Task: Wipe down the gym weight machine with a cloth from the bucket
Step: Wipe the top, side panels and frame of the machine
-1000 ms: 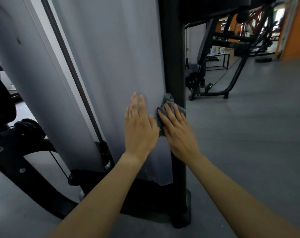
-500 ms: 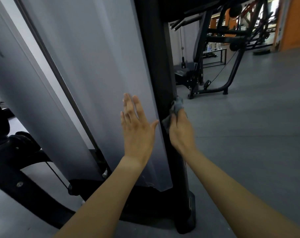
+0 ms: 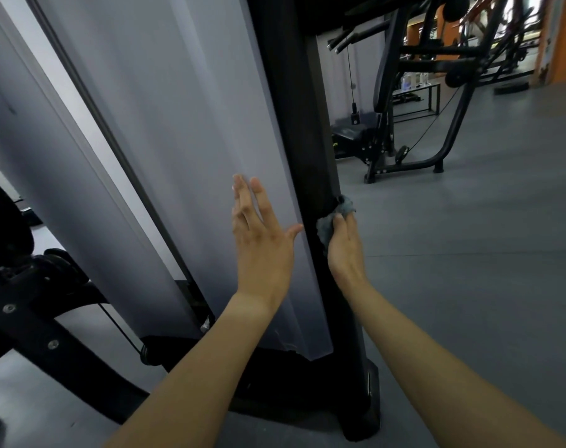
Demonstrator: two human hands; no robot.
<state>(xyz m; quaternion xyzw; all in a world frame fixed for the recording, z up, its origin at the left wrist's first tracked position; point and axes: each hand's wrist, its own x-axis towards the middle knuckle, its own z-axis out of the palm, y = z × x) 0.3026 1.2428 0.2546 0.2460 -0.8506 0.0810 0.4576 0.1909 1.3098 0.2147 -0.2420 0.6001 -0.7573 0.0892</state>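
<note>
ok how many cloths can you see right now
1. The grey cloth is bunched under the right hand against the black post. The left hand, open by the grey panel, holds none. Others may lie outside the frame.

No legible text, labels or numbers anywhere.

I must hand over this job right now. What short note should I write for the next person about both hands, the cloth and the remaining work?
Left hand: open, fingers straight, at the grey panel.
Right hand: grips the cloth against the right edge of the black post.
Bucket: not in view.
Done: cloth is in hand and on the post.
Left: likely the rest of post and panel; wiped areas cannot be told.
</note>
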